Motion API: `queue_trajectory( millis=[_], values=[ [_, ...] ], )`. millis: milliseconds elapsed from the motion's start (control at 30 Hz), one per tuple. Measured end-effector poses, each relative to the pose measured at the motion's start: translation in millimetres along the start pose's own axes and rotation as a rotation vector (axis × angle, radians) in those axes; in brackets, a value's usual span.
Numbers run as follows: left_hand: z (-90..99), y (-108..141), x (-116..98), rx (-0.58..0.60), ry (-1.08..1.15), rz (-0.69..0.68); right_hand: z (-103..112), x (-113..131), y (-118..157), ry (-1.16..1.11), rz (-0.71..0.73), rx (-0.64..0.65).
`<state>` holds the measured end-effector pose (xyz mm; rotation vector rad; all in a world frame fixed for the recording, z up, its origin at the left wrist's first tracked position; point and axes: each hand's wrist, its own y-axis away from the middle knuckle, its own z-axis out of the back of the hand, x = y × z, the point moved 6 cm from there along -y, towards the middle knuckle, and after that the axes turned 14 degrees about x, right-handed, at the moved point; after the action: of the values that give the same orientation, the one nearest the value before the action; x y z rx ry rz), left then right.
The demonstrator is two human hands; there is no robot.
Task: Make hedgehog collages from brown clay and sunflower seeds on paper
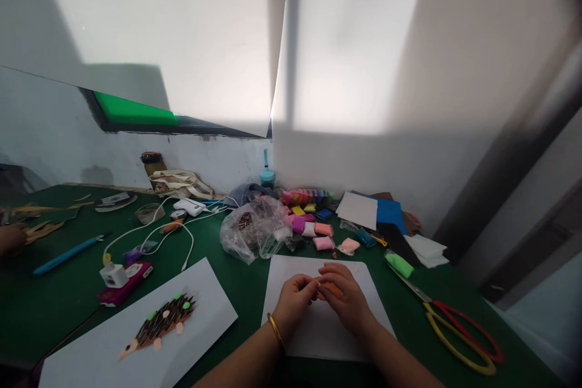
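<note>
On the counter (40,309), a sheet (318,327) lies nearest the person, and both hands meet over it, the left hand (293,303) beside the right hand (345,297), fingers (313,284) closed on a clay piece (331,290) between them. Left of this sheet lies a second sheet bearing a hedgehog (163,318). Behind that sit a charger (113,274) and cables (154,233). A bag (254,230) lies behind the first sheet, with clay blocks (313,224) to its right. Scissors (454,324) lie at the right, papers (364,209) behind them. A pen (68,254) lies far left.
</note>
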<state>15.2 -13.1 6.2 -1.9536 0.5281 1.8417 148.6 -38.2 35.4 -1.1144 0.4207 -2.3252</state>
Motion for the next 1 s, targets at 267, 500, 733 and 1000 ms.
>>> queue_trajectory(
  millis=[267, 500, 733, 1000],
  values=[
    [1.1, -1.2, 6.0, -0.014, 0.023, -0.011, 0.9, 2.1, -0.5, -0.011, -0.003, -0.026],
    [0.1, -1.5, 6.3, -0.001, -0.016, 0.002, -0.3, 3.0, 0.6, 0.01, 0.024, 0.001],
    [1.2, -1.8, 7.0, -0.019, -0.016, 0.004, -0.7, 2.7, 1.0, 0.007, 0.025, -0.003],
    [0.1, -1.0, 3.8, 0.004, -0.01, 0.005, -1.2, 2.2, 1.4, 0.02, 0.034, 0.004]
  ],
)
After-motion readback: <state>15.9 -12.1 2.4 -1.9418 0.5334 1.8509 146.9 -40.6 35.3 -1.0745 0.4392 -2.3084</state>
